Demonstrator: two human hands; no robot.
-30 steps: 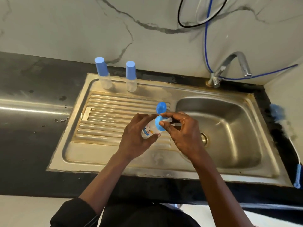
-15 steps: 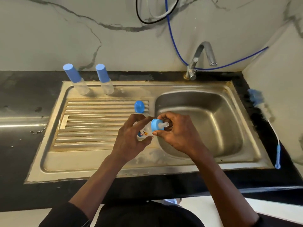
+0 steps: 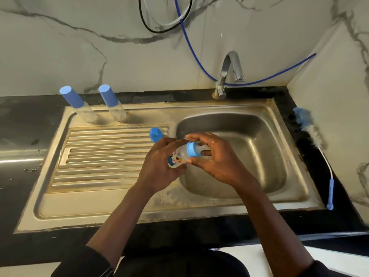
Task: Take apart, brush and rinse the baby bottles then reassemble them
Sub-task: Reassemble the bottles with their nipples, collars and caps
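The left hand (image 3: 159,164) is wrapping its curled fingers and thumb round the body of a small clear plastic baby bottle with a cartoon print (image 3: 178,157), clasping it firmly, and is holding it on its side with the neck pointing toward three o'clock. The right hand (image 3: 217,160) is half closed over the neck end, its fingers arching over the top and its thumb pressing from below, so that it is pinching the bottle's round blue plastic screw collar (image 3: 192,149); the clear soft teat (image 3: 202,147) is poking out past the collar, under those fingers. Both forearms are reaching in from six o'clock and meeting near the middle of the view, the left wrist bending inward, the right one angling in from five o'clock. The bottle is hovering over the edge where the ribbed drainboard is meeting the basin of the stainless steel sink (image 3: 119,214). A domed blue plastic cap (image 3: 155,134) is lying on the drainboard just beside the left hand's knuckles, at eleven o'clock from the bottle. Two more clear bottles with tall blue caps (image 3: 79,105) (image 3: 113,104) are standing at ten o'clock on the sink's back ledge, near each other. A long bottle brush with blue-and-white bristles, a wire shaft and a blue grip (image 3: 311,134) is lying on the black stone counter (image 3: 20,126) at three o'clock, well apart from the hands. A chrome tap (image 3: 229,72) is rising at one o'clock.
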